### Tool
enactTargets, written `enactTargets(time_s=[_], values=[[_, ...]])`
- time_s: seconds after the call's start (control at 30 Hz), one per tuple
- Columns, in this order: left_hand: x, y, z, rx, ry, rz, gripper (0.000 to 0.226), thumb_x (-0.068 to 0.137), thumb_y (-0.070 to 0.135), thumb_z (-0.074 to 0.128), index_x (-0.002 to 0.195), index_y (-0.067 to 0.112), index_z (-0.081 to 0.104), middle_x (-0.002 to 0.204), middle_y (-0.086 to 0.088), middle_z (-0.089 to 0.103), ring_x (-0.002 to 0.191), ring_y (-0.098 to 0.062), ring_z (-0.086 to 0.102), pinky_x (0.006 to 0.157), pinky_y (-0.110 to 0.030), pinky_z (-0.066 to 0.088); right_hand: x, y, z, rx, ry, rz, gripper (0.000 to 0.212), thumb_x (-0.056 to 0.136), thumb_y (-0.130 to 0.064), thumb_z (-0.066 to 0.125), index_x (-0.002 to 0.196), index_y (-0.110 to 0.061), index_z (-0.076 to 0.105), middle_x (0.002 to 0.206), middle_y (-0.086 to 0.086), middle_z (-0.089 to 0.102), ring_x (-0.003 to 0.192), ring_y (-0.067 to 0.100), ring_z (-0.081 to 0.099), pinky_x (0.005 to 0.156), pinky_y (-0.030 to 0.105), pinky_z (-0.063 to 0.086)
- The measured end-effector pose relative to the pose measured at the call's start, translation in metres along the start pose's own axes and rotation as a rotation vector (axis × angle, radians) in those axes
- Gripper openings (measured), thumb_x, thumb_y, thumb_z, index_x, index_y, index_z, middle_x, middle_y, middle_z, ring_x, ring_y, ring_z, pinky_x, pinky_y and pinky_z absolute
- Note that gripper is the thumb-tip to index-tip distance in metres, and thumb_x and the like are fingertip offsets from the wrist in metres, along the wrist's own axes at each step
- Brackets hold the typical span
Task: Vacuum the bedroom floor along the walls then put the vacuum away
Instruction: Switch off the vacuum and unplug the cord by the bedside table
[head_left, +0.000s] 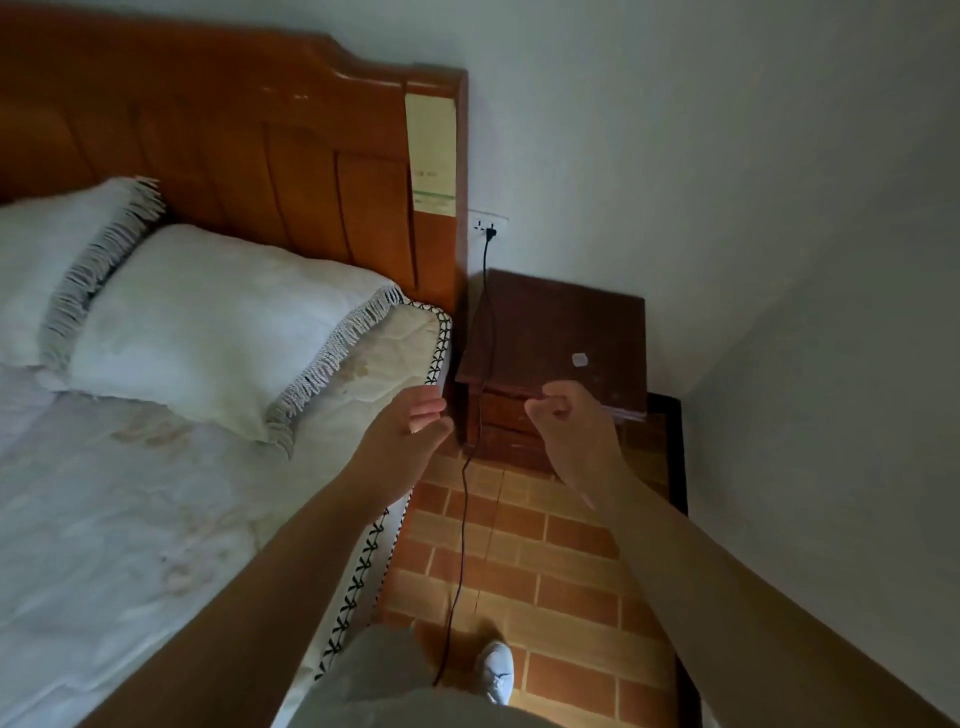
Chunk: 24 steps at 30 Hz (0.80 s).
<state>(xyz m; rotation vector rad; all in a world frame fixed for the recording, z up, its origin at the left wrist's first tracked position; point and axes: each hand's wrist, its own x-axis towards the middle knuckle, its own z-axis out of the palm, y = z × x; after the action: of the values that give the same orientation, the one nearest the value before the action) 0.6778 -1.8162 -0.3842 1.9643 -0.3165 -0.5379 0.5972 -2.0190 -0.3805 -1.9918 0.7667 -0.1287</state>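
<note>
A black power cord (464, 525) hangs from a plug (490, 232) seated in the white wall socket (487, 222) beside the headboard. It runs down over the nightstand front and along the brick-patterned floor (561, 571) toward my legs. The vacuum itself is out of view. My left hand (415, 423) is raised over the mattress corner, fingers apart and empty, just left of the cord. My right hand (563, 421) is held in front of the nightstand with fingers curled in, nothing visible in it. Neither hand touches the cord.
A dark wooden nightstand (561, 332) stands in the corner between the bed and the wall. The bed (156, 493) with white pillows and an orange wooden headboard (234, 145) fills the left. The floor strip between bed and right wall is narrow. My white shoe (496, 670) stands on it.
</note>
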Motion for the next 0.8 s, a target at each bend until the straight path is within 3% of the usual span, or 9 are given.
enactTargets(time_s=[0.17,0.33,0.47,0.6,0.8], values=[[0.058,0.017,0.005,-0.028,0.020,-0.017,0.043,0.100,0.020,0.062,0.142,0.020,0.053,0.136,0.006,0.063,0.125,-0.010,0.059,0.110,-0.034,0.045,0.058,-0.011,0.000,-0.014,-0.023,-0.005,0.040,0.100,-0.035,0.062,0.134,-0.014,0.058,0.102,-0.009,0.058,0.104,0.013,0.059,0.092,0.029,0.045],[0.129,0.018,0.008,-0.074,0.015,-0.050,0.043,0.099,0.015,0.061,0.142,0.018,0.053,0.136,0.004,0.062,0.125,-0.012,0.059,0.104,-0.029,0.046,0.125,-0.022,0.011,0.020,-0.018,0.037,0.041,0.100,-0.035,0.063,0.134,-0.014,0.059,0.115,0.000,0.063,0.111,0.018,0.061,0.102,0.036,0.048],[0.200,0.013,0.005,-0.127,-0.005,-0.085,0.044,0.099,0.014,0.061,0.143,0.017,0.054,0.135,0.005,0.062,0.122,-0.009,0.059,0.096,-0.022,0.046,0.192,-0.032,0.027,0.030,0.039,0.078,0.038,0.099,-0.037,0.063,0.130,-0.015,0.062,0.116,0.001,0.066,0.109,0.019,0.063,0.102,0.043,0.051],[0.272,0.009,-0.006,-0.182,-0.053,-0.131,0.041,0.100,0.013,0.063,0.140,0.014,0.056,0.135,0.002,0.063,0.122,-0.011,0.060,0.108,-0.031,0.046,0.257,-0.045,0.047,0.008,0.051,0.138,0.035,0.099,-0.037,0.061,0.128,-0.017,0.062,0.115,0.001,0.068,0.107,0.019,0.065,0.099,0.040,0.052],[0.355,0.007,-0.019,-0.172,-0.105,-0.171,0.039,0.099,0.011,0.064,0.137,0.012,0.057,0.135,0.000,0.063,0.120,-0.011,0.060,0.101,-0.023,0.045,0.337,-0.058,0.075,0.003,0.013,0.231,0.035,0.098,-0.039,0.061,0.127,-0.019,0.062,0.115,0.002,0.068,0.106,0.020,0.065,0.098,0.044,0.053]])
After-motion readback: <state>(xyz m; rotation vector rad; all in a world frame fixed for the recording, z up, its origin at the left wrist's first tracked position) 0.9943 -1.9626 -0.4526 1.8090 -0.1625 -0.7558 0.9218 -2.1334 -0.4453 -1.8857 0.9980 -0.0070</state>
